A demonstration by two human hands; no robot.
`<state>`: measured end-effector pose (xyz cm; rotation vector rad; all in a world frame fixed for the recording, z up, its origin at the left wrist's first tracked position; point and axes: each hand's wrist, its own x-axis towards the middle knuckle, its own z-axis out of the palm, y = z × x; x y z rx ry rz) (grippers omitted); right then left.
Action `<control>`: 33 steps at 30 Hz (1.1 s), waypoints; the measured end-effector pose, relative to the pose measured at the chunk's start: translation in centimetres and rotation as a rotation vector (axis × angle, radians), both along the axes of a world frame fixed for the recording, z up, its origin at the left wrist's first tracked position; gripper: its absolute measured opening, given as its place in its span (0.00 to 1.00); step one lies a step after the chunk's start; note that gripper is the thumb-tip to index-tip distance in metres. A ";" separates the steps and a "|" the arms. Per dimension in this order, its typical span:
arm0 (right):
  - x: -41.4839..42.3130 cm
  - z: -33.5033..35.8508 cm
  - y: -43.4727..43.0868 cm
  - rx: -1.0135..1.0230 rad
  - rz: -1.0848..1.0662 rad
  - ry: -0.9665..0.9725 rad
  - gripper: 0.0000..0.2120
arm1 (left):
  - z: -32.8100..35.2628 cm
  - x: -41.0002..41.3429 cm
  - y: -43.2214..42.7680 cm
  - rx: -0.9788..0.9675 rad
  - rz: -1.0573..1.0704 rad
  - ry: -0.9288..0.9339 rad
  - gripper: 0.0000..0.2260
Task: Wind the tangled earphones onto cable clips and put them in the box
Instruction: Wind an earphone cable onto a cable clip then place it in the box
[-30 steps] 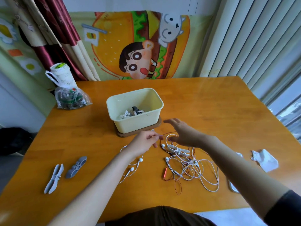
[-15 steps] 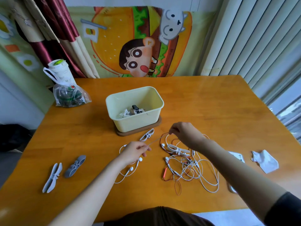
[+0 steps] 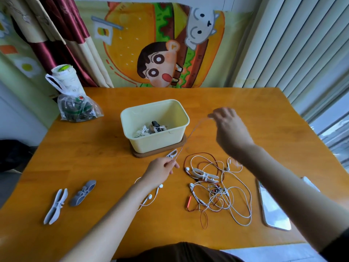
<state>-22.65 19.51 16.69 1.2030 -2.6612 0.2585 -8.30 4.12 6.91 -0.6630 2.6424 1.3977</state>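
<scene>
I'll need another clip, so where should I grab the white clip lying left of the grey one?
Pinch the white clip at its narrow middle, from above, across its width. It lies flat, prongs splayed at both ends, so the waist is slimmest; the grey clip lies apart.

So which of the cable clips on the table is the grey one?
The grey clip at far left, beside a white clip; the box-side clip and the tangle clip are white too.
</scene>
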 end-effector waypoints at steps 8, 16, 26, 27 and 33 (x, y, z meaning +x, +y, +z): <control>6.2 -5.3 -2.7 0.096 0.302 -0.418 0.24 | 1.7 -1.1 1.2 0.125 0.043 0.119 0.12; 3.5 -4.8 -1.8 -0.168 0.099 -0.431 0.09 | 0.9 0.1 0.7 0.137 0.085 0.144 0.10; -3.5 -4.7 1.5 -0.143 -0.194 -0.328 0.11 | -2.8 2.5 -1.2 0.134 0.054 -0.117 0.11; -3.6 -5.2 1.8 -0.130 -0.227 -0.329 0.11 | -2.9 2.6 -1.4 0.123 0.067 -0.140 0.12; -1.9 -5.3 1.4 0.072 -0.118 -0.404 0.20 | -1.9 1.8 -0.7 0.082 0.042 -0.101 0.13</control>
